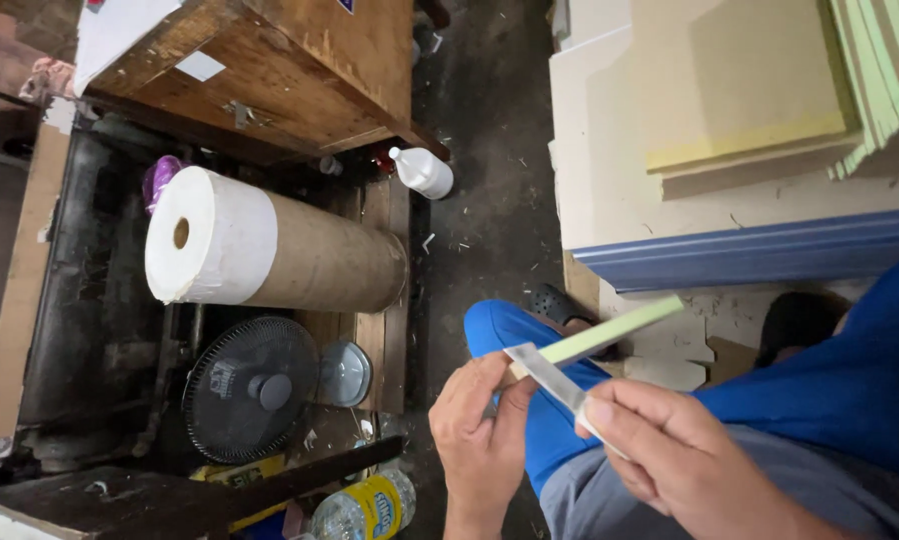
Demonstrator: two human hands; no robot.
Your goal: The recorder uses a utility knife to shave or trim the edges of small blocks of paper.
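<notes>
My left hand (481,430) pinches the near end of a long pale green strip (619,326), which sticks up and to the right. My right hand (669,450) holds a thin flat blade-like tool (547,373) whose tip crosses the strip's near end, right by my left fingers. Both hands hover over my knee in blue trousers (504,335).
A big roll of white and brown material (269,245) lies left, above a small black fan (259,388). A wooden crate (279,70) stands behind. Stacked boards (729,110) and green sheets (884,70) fill the right. A white bottle (424,172) and a plastic bottle (369,508) lie on the floor.
</notes>
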